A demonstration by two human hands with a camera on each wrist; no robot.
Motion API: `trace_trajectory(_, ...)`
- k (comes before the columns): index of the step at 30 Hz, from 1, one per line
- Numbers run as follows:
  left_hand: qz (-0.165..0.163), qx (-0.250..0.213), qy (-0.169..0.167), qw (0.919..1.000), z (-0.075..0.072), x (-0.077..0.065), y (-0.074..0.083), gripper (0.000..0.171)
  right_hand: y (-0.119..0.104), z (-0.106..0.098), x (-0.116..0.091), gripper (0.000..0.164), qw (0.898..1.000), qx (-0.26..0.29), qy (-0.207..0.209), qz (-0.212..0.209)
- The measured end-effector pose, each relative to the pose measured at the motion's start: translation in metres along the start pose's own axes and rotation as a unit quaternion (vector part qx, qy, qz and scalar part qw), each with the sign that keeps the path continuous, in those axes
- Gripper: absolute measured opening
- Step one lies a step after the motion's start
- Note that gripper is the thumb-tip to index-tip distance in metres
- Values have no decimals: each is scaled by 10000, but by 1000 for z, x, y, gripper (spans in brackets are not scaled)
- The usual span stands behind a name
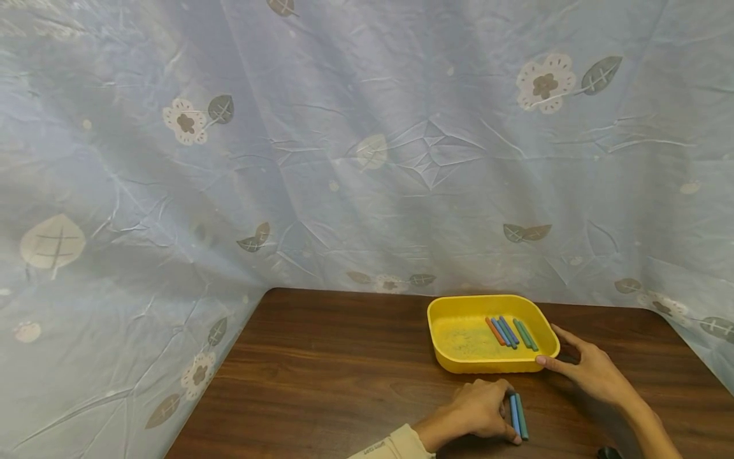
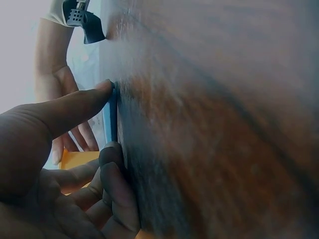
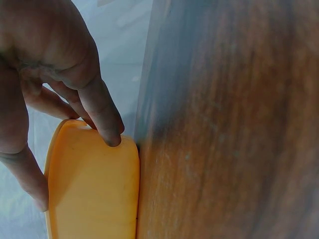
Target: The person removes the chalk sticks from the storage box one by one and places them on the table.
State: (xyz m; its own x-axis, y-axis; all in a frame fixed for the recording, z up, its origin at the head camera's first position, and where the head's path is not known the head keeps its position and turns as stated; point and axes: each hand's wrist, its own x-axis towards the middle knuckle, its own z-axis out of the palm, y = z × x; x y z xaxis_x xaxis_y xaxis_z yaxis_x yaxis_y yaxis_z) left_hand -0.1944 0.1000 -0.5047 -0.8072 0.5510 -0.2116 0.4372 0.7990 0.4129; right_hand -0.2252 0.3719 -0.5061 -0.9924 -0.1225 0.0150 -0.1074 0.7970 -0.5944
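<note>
In the head view my left hand point(image 1: 478, 408) is low over the table, pinching a blue chalk stick point(image 1: 514, 415) lengthwise, with thumb and a finger at its two ends. A green chalk stick point(image 1: 522, 417) lies right alongside it. The left wrist view shows the blue stick edge-on between thumb and fingertip, against the tabletop. My right hand point(image 1: 593, 373) holds the right end of a yellow tray point(image 1: 487, 366), its thumb and fingers spread around the corner. Inside, toward the right, lie several chalk sticks point(image 1: 504, 333): orange-red, blue, purple and green.
The brown wooden table point(image 1: 344, 363) reaches back to a pale curtain point(image 1: 367, 191) printed with flowers and leaves. Coloured dust point(image 1: 467, 343) marks the tray's floor. A small black object point(image 1: 609, 452) shows at the bottom edge, near the right forearm.
</note>
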Motion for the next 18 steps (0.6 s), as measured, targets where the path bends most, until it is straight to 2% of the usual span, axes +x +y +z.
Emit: trace_trajectory(18,-21,-122,-29,9999,0,0,-1,69,0,-1,0,99,9999,61,-58,66)
